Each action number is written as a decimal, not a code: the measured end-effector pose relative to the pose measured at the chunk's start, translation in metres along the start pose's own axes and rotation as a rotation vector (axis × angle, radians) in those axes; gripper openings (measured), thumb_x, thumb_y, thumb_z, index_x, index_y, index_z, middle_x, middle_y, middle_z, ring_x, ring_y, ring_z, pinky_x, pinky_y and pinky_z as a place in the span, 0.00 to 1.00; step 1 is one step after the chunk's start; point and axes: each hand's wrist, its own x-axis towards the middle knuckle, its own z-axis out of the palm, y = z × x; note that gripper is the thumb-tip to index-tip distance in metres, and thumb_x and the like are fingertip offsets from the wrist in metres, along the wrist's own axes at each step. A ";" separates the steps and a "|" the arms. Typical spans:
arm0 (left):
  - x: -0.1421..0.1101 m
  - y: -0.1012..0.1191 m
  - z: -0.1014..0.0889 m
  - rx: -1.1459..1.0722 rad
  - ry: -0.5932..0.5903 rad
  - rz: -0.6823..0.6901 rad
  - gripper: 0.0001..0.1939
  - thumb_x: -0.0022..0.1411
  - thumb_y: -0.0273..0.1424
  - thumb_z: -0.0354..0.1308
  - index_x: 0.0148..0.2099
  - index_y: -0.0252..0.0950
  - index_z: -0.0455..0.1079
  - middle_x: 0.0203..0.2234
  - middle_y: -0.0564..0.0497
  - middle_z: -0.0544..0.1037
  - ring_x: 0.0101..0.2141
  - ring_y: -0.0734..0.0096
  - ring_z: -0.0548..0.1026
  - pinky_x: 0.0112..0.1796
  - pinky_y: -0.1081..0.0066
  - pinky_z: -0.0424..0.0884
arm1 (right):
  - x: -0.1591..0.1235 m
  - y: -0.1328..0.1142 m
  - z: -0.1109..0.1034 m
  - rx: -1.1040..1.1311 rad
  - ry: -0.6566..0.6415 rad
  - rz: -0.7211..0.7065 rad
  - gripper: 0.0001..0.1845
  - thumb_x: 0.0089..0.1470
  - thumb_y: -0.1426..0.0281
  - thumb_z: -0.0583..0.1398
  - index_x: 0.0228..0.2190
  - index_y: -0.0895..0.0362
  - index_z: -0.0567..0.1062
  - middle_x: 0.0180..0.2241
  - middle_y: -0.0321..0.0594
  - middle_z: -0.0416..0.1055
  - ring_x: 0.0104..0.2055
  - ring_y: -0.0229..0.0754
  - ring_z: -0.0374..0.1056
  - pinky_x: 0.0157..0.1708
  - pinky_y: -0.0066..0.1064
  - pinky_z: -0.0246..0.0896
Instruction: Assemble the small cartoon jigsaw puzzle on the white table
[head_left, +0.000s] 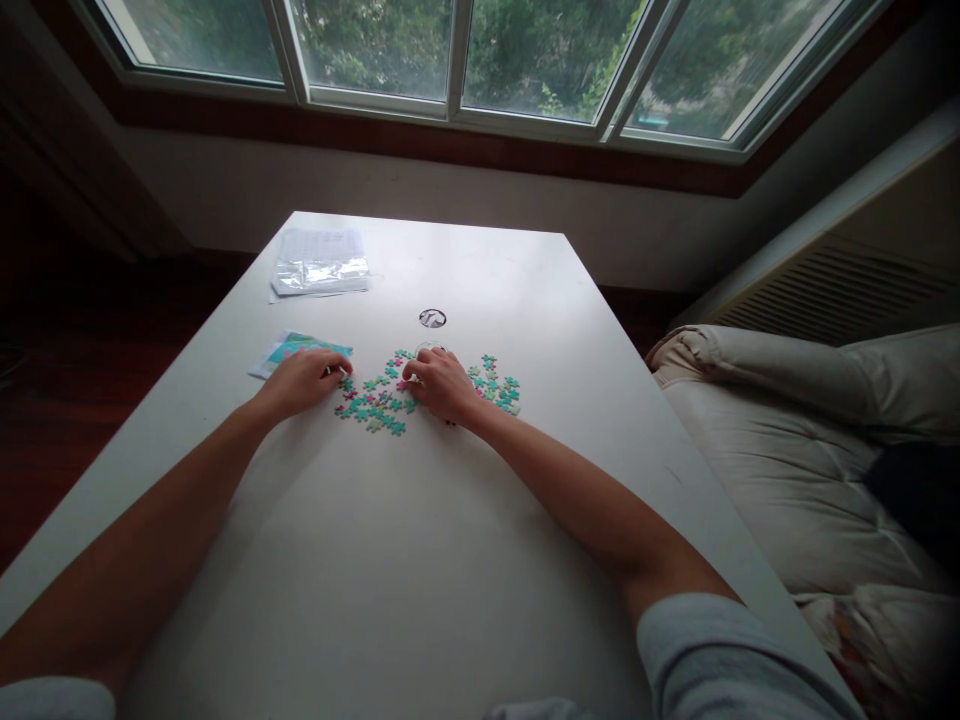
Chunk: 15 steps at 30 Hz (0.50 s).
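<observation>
Small teal and pink jigsaw puzzle pieces (375,405) lie loose in a spread on the white table, with more teal pieces on the right side beyond my right wrist. My left hand (304,380) is at the left edge of the spread, thumb and fingers curled together at a teal puzzle piece (346,384). My right hand (441,384) is over the middle of the spread, fingers bent downward beside a pink piece (402,386). What lies under its fingertips is too small to make out. Some pieces are hidden beneath that hand.
A blue printed packet (296,346) lies just behind my left hand. Clear plastic with papers (321,262) rests at the table's far left corner. A round black-and-white emblem (433,318) is on the white table (390,560). A pale sofa (780,470) stands at the right, windows ahead.
</observation>
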 end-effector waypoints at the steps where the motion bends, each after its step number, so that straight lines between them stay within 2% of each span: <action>1: -0.001 -0.002 -0.003 -0.005 -0.032 0.031 0.14 0.62 0.37 0.54 0.43 0.43 0.80 0.37 0.50 0.81 0.36 0.63 0.76 0.38 0.68 0.68 | -0.001 0.001 -0.001 0.003 -0.005 -0.001 0.08 0.64 0.68 0.61 0.41 0.53 0.80 0.43 0.44 0.73 0.48 0.47 0.63 0.47 0.36 0.51; 5: -0.002 -0.008 -0.007 -0.048 -0.092 0.117 0.14 0.62 0.40 0.55 0.42 0.42 0.79 0.34 0.50 0.80 0.34 0.66 0.76 0.35 0.70 0.68 | -0.009 0.005 -0.009 0.018 0.005 -0.001 0.08 0.65 0.68 0.59 0.41 0.53 0.80 0.42 0.43 0.73 0.48 0.46 0.63 0.47 0.36 0.51; 15: -0.002 -0.004 0.007 -0.073 -0.026 0.142 0.13 0.63 0.42 0.56 0.41 0.41 0.77 0.31 0.51 0.78 0.32 0.67 0.74 0.34 0.70 0.66 | -0.041 0.032 -0.031 0.054 0.036 0.089 0.08 0.64 0.66 0.60 0.39 0.53 0.80 0.38 0.42 0.73 0.44 0.45 0.64 0.46 0.36 0.52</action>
